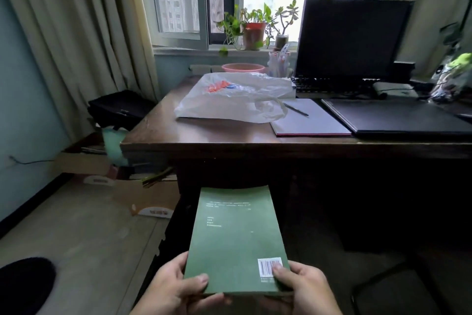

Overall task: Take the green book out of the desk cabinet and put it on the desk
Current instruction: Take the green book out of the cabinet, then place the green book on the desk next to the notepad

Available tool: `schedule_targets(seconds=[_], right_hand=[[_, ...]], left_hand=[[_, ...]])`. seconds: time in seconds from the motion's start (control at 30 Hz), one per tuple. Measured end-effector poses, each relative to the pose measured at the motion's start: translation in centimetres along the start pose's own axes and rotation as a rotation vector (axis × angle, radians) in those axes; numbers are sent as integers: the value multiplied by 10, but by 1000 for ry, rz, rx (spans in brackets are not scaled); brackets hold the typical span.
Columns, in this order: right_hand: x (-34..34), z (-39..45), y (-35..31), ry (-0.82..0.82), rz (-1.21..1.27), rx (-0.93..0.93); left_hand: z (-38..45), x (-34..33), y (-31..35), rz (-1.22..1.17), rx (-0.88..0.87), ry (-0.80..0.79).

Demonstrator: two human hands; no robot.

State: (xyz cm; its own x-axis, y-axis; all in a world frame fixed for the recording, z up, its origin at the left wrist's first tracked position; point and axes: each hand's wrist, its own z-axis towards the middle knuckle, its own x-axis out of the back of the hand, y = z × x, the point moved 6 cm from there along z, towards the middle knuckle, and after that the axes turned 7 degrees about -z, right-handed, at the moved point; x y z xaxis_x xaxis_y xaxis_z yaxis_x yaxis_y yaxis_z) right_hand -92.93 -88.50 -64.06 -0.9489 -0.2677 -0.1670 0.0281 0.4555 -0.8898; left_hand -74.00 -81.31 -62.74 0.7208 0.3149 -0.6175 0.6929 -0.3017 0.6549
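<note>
The green book [235, 235] lies flat, back cover up with a white barcode near its right corner, held out in front of the dark space under the brown wooden desk [204, 133]. My left hand [176, 289] grips the book's near left corner, thumb on top. My right hand [304, 286] grips its near right corner, thumb beside the barcode. The book's far edge is level with the dark cabinet opening [229, 174] below the desk's front edge; the cabinet's inside is too dark to make out.
On the desk lie a white plastic bag [229, 100], a notebook with a pen [306, 118], a shut laptop [398, 115] and a monitor [350, 38] with keyboard. Cardboard boxes [143, 197] and a black bag [117, 107] sit left of the desk. Potted plants [255, 28] line the windowsill.
</note>
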Motion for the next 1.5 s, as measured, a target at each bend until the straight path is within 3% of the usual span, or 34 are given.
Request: schedule_targets(seconds=[0.47,0.73,1.2,1.37,1.5], right_hand=[[-30,-18,-106,-47,70,126],[-52,38,-159,-2,79,116],[-56,134,-184,83,17,34],[-53,157,-198,-40,39,18],[-42,165,-209,-54,-107,46]], left_hand=[[-20,-64,86,134,-187,-116],[37,-77,146,141,-194,-42],[123,-65,189,122,-319,117],[139,-60,208,210,-432,212],[149,-57,211,327,-440,248]])
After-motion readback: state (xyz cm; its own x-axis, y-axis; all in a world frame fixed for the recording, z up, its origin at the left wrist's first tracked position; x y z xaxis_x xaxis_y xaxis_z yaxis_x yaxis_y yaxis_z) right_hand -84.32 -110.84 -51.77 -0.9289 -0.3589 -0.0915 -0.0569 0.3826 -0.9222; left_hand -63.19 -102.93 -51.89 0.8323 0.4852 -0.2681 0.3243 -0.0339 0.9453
